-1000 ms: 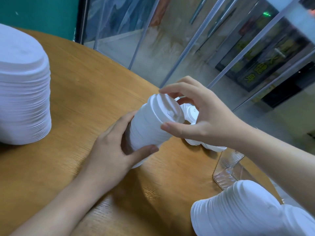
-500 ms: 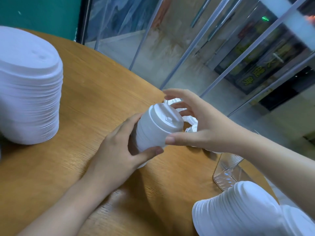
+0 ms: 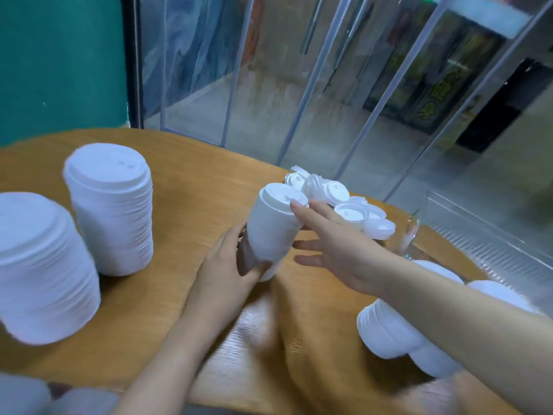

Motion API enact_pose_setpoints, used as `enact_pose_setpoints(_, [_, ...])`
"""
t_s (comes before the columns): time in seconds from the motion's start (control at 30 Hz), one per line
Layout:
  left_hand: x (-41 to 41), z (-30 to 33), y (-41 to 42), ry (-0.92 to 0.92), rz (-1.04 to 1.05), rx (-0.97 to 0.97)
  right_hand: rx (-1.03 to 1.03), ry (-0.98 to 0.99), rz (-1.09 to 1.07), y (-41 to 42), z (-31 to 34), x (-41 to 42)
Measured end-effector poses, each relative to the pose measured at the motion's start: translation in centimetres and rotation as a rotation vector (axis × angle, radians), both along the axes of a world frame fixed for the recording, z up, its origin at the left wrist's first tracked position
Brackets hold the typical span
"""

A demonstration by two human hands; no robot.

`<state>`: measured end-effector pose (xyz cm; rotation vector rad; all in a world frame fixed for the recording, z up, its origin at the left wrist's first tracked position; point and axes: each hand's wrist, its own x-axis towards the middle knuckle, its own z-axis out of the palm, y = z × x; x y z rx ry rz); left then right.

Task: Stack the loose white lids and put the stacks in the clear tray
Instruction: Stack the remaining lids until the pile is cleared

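L hand (image 3: 232, 262) grips a short stack of white lids (image 3: 273, 227) low on its side, fingers and thumb curled round it; the stack tilts, top leaning away and to the right, base near the wooden surface (image 3: 179, 181). R hand (image 3: 332, 250) is spread, fingers straight, holding nothing; 1 fingertip touches the stack's top rim, the rest splay just beside it. Loose white lids (image 3: 338, 202) lie in a heap behind the R hand, near the surface's far edge. Clear tray (image 3: 466, 232) sits at the right; 2 lid stacks (image 3: 398, 333) lie on their sides at its near end, partly hidden by the R forearm. 2 tall upright stacks stand at left: 1 further back (image 3: 110, 211), 1 nearer and blurred (image 3: 42, 265). Glass panels (image 3: 299, 85) rise behind the surface.
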<state>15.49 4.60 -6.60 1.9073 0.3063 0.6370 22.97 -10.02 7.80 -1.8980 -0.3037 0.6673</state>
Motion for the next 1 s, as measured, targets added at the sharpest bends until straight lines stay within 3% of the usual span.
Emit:
enact_pose_setpoints(0.37, [-4.8,-0.7,-0.4,0.131,-0.038,0.07,0.224,0.103,-0.204,3.7,-2.6,-3.1])
enact_pose_setpoints(0.63, [-7.1,-0.1,0.5,0.116,0.142,-0.154,0.237,0.15,-0.086,7.8,-3.1,-4.8])
enact_pose_setpoints(1.0, [-9.8,0.7,2.6,0.149,0.258,-0.087,0.239,0.158,0.054,11.2,-4.0,-5.5])
